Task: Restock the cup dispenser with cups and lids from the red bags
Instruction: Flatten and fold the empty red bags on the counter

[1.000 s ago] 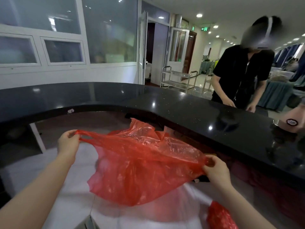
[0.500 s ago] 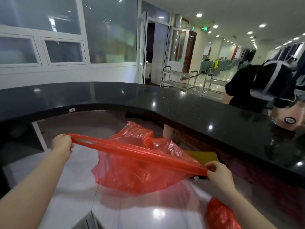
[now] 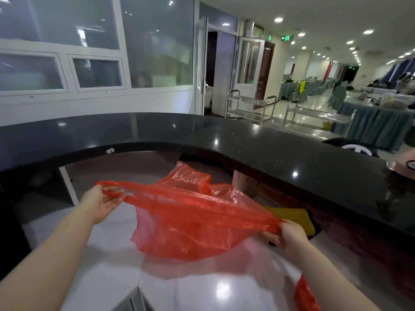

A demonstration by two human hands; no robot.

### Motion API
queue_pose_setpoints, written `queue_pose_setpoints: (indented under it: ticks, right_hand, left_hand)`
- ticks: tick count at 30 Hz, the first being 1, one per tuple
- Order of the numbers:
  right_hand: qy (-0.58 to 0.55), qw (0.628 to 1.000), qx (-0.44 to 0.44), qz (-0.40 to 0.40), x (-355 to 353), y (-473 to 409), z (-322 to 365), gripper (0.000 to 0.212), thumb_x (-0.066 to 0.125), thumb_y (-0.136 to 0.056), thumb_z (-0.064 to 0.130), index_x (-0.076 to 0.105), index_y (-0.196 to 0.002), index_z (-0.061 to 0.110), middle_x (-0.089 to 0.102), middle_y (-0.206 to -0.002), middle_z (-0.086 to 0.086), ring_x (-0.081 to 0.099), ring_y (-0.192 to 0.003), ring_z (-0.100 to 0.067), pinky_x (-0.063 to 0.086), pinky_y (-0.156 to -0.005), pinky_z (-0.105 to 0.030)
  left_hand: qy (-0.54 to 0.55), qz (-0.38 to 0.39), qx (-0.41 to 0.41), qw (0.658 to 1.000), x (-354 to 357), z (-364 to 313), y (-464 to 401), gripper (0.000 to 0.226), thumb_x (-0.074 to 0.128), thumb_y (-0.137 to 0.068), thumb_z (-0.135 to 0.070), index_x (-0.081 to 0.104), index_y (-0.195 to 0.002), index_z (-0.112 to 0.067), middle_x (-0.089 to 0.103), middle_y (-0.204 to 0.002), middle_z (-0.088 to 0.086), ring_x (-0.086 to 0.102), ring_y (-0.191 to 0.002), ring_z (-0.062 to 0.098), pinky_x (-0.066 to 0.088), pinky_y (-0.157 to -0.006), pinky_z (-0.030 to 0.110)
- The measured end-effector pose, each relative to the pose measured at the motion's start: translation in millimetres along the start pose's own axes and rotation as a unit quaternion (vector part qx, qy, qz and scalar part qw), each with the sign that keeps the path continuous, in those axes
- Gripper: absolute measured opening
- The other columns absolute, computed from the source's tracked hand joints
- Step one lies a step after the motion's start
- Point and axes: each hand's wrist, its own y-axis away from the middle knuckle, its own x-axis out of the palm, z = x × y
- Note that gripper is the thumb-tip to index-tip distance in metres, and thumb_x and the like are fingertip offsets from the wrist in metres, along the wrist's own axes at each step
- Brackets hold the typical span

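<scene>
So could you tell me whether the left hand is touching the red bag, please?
Touching. The head view shows the left hand pinching one end of the stretched red bag, its fingers curled round the plastic, while the right hand grips the other end.

Place: a banquet hall or hotel restaurant, seen from behind its service counter.
Counter: a curved, glossy black stone countertop (image 3: 258,140) with a lower white work surface (image 3: 107,261) beneath it.
Dining area: tables draped in grey-green cloths (image 3: 379,124) and chairs in matching covers (image 3: 339,95), well beyond the counter.
Service gear: two-tier stainless steel trolleys (image 3: 250,106) standing by the doorway.
Building: recessed ceiling spotlights (image 3: 278,19), a green exit sign (image 3: 286,37), white-framed glass partitions (image 3: 96,74).
</scene>
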Motion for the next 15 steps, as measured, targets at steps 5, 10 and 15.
queue_pose_setpoints:
  ticks: [5, 10, 15]
  right_hand:
    - [-0.076, 0.995, 0.000, 0.057, 49, 6, 23, 0.024, 0.041, -0.097, -0.005, 0.062, -0.105, 0.003, 0.068, -0.093, -0.018, 0.068, -0.084, -0.030, 0.058, -0.057, -0.035]
    - [-0.096, 0.977, -0.098, 0.166, 80, 6, 42, 0.031, 0.043, -0.096, -0.003, 0.066, -0.109, 0.013, 0.073, -0.102, -0.013, 0.072, -0.091, -0.024, 0.058, -0.066, -0.031]
    - [-0.133, 0.956, -0.130, 0.229, 56, -8, 28, 0.030, 0.050, -0.095, 0.004, 0.065, -0.119, 0.015, 0.071, -0.112, -0.012, 0.069, -0.102, -0.026, 0.057, -0.075, -0.032]
  left_hand:
    - [0.041, 0.062, 0.004, 0.997, -15, -34, -11, 0.035, 0.030, -0.101, -0.030, 0.055, -0.097, -0.006, 0.058, -0.115, 0.024, 0.057, -0.107, 0.038, 0.046, -0.093, 0.040]
    - [0.170, 0.061, 0.100, 0.978, -18, -64, -14, 0.038, 0.024, -0.101, -0.027, 0.057, -0.108, -0.009, 0.053, -0.125, 0.021, 0.058, -0.110, 0.033, 0.047, -0.094, 0.040]
    - [0.170, 0.053, 0.136, 0.974, -29, -59, -2, 0.049, 0.024, -0.100, -0.042, 0.060, -0.103, -0.010, 0.067, -0.102, 0.021, 0.068, -0.095, 0.028, 0.053, -0.083, 0.037]
